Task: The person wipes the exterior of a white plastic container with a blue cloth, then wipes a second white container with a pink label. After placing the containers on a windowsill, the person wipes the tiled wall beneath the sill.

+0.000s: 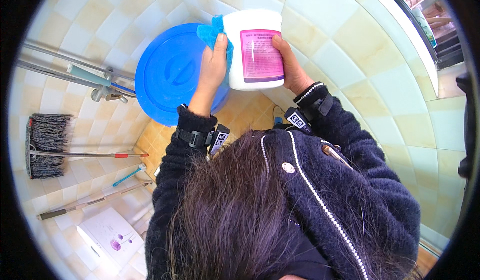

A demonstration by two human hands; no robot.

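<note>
A white plastic tub (234,64) with a pink printed label is held up between both hands, over the floor near a tiled corner. My left hand (213,62) presses a bright blue cloth (212,32) against the tub's left side, thumb towards me. Around the right side of the tub curls my right hand (290,64), its thumb at the label's edge. Behind and to the left of my left hand stands a large round blue bin with a lid (161,81). The fingers behind the tub are hidden.
At the left wall are metal rails (56,73), a tap (108,93) and a grey string mop (50,146). Lower down are a blue-handled brush (129,175), a pole (93,201) and a white box with purple flowers (110,235). A window ledge (412,28) lies upper right.
</note>
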